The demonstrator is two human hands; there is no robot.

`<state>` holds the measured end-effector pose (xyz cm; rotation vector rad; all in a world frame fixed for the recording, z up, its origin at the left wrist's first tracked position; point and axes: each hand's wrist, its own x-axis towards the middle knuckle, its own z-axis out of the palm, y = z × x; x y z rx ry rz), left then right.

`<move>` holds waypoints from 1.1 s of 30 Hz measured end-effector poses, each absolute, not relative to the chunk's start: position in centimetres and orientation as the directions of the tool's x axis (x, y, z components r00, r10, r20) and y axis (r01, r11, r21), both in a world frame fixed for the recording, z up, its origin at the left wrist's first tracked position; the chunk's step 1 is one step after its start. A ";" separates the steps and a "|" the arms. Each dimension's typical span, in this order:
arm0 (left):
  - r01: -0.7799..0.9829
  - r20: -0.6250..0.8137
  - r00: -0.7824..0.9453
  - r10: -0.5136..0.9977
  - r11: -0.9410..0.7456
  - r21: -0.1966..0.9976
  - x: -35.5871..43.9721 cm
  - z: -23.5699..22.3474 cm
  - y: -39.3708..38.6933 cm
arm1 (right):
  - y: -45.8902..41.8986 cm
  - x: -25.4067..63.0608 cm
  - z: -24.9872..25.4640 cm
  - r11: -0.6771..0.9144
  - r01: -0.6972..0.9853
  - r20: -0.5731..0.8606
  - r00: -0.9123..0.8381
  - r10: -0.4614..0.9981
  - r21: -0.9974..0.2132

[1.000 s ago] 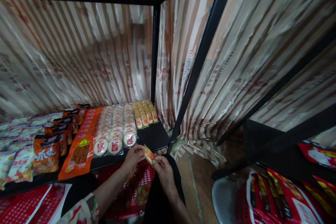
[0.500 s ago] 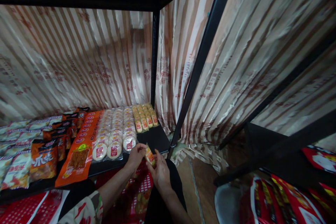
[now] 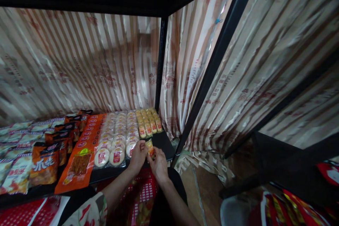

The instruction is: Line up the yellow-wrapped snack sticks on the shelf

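Observation:
A small yellow wrapped snack (image 3: 150, 147) with a red and orange label is pinched between my two hands, just above the front edge of the black shelf. My left hand (image 3: 138, 156) has its fingers closed at the snack's left side. From the right, my right hand (image 3: 159, 164) grips it with thumb and fingers. Behind it, rows of similar yellow wrapped snacks (image 3: 148, 123) stand at the shelf's right end. Left of those lie rows of round white packaged cakes (image 3: 116, 153), partly covered by my left hand.
A long orange snack pack (image 3: 79, 162) and orange-black bags (image 3: 45, 164) fill the shelf further left, beside white bags (image 3: 18, 173). A red basket (image 3: 145, 190) is below my hands. A dark metal post (image 3: 212, 74) slants at right, before striped curtains (image 3: 119, 60).
Both hands have moved slightly up and toward the shelf with the wrapped snack, which now stands more upright. The view has shifted a little.

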<state>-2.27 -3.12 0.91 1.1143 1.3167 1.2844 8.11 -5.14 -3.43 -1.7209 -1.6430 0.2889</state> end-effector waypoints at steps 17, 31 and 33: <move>0.216 -0.032 -0.123 0.992 0.058 0.975 -1.5 -0.1 -2.2 | -0.2 6.7 -3.7 0.019 0.753 0.254 0.197 0.947 -0.657; 0.679 -0.178 -0.077 0.981 0.182 0.711 -1.0 2.0 -1.3 | 1.8 6.2 -4.5 0.021 0.752 0.230 0.174 0.958 -0.659; 0.671 -0.182 -0.092 0.979 0.196 0.715 -0.9 2.3 -1.2 | 2.2 6.1 -4.9 0.031 0.744 0.242 0.178 0.954 -0.668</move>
